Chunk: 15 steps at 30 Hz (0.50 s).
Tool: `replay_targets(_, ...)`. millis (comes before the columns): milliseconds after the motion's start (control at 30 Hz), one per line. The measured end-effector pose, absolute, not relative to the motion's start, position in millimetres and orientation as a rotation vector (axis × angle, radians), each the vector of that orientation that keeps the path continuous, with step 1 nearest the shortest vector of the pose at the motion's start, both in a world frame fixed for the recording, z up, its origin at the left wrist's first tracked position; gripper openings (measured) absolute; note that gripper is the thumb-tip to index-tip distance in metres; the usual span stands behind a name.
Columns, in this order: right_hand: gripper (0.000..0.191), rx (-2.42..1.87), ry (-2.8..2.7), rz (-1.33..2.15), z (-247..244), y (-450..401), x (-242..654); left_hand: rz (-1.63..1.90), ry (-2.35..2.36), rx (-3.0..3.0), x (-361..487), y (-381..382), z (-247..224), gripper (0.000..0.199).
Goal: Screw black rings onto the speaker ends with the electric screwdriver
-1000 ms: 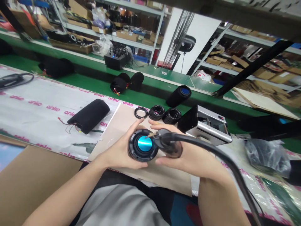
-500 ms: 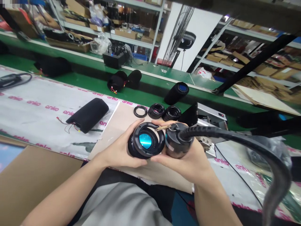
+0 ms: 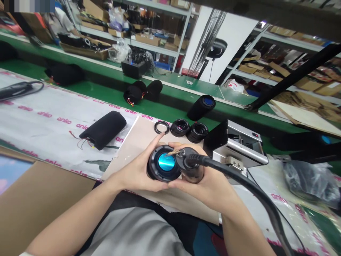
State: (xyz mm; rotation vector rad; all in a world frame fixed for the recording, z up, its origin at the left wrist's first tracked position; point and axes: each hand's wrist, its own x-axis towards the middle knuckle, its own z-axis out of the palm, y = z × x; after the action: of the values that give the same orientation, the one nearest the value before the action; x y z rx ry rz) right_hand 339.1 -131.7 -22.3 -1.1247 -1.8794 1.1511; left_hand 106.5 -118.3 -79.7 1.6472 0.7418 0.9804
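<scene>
My left hand (image 3: pixel 134 172) is wrapped around a round black speaker body (image 3: pixel 157 174), with its shiny blue disc (image 3: pixel 166 161) facing up inside a black ring-shaped rim. Closed round a dark cylindrical electric screwdriver (image 3: pixel 194 171) is my right hand (image 3: pixel 213 185); its fingertips also reach the speaker's right side. A thick black cable leaves the top of the tool, and a small tan tie hangs over the blue disc. The tool's tip is hidden. Beyond my hands, a loose black ring (image 3: pixel 161 122) and two deeper black ring parts (image 3: pixel 179 127) lie on the tan board (image 3: pixel 128 151).
A silver-and-black machine (image 3: pixel 239 142) stands right of the board. A black fabric speaker sleeve (image 3: pixel 103 129) with wires lies to the left. Behind, a green belt (image 3: pixel 106 94) carries a blue-ended speaker (image 3: pixel 201 106) and several black sleeves. A plastic bag (image 3: pixel 310 181) lies at right.
The black ring, earlier offset with a gap beside the blue disc, now sits evenly around it. My right hand and the screwdriver have moved left, closer against the speaker.
</scene>
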Motion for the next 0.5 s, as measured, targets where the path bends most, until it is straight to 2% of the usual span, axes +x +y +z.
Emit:
replay_targets(300, 0.080, -1.195, -2.144, 1.165, -11.5, -109.5, 348.5, 0.946, 0.772, 1.617, 102.9, -117.6, -85.5, 0.133)
replay_targets(500, 0.084, -1.122, -2.040, 1.232, -14.5, -113.3, 345.2, 1.001, 0.764, 1.630, 104.3, -118.0, -88.1, 0.126)
